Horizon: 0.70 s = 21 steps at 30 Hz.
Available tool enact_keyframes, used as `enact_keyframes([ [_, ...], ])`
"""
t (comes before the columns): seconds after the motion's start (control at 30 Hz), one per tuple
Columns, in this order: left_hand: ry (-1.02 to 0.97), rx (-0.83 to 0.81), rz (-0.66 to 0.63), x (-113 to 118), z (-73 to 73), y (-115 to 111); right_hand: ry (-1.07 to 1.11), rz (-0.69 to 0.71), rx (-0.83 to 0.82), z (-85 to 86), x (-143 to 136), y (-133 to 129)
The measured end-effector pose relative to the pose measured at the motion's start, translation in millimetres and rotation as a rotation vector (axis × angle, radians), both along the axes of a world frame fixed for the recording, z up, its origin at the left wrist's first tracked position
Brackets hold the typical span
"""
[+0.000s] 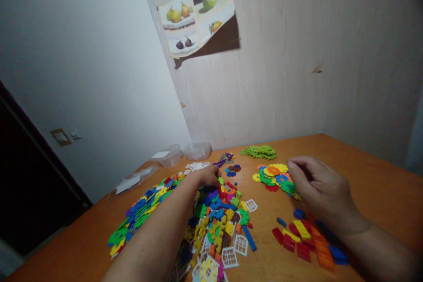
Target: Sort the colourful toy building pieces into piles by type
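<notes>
My left hand (210, 176) reaches into the far edge of a large mixed pile of plastic toy pieces (216, 224), its fingers curled downward. Its fingertips are partly hidden, and I cannot make out what is between them. To the right, my right hand (322, 189) hovers with thumb and fingers drawn together beside a small heap of flower-shaped discs (276, 175). Whatever it may hold does not show. Below it lies a group of building bricks (300, 231) in red, yellow, blue and orange. White lattice window pieces (229, 257) stick out of the mixed pile.
At the back sit green linking pieces (259, 152), purple pieces (224, 159), brown and blue discs (233, 169) and white pieces (196, 166). Clear plastic containers (197, 151) stand at the back left, near a clear lid (134, 180). The wooden table (373, 180) meets the wall behind.
</notes>
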<state>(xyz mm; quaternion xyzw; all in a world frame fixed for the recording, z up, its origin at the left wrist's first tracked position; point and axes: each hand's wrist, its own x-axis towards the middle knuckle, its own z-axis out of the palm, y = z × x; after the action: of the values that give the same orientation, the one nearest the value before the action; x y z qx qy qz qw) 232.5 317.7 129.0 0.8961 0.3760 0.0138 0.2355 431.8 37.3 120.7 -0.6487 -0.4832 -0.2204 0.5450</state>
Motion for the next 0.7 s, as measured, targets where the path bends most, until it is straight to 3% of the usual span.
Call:
enact_keyframes([
  [0.27,-0.089,-0.108,0.003,3.5,-5.0,-4.7,-0.009,-0.006,0.004,1.3,1.8,-1.0],
  [0.47,-0.202,-0.181,-0.026,9.3,5.4,-15.6,0.022,-0.018,0.031,4.5,1.2,-0.9],
  [0.57,-0.264,-0.195,-0.065,27.7,10.7,-24.8,0.037,-0.020,0.044,4.3,1.0,-0.4],
  [0.7,-0.332,-0.198,-0.152,68.7,10.5,-49.9,0.046,-0.030,0.050,4.3,1.5,0.0],
])
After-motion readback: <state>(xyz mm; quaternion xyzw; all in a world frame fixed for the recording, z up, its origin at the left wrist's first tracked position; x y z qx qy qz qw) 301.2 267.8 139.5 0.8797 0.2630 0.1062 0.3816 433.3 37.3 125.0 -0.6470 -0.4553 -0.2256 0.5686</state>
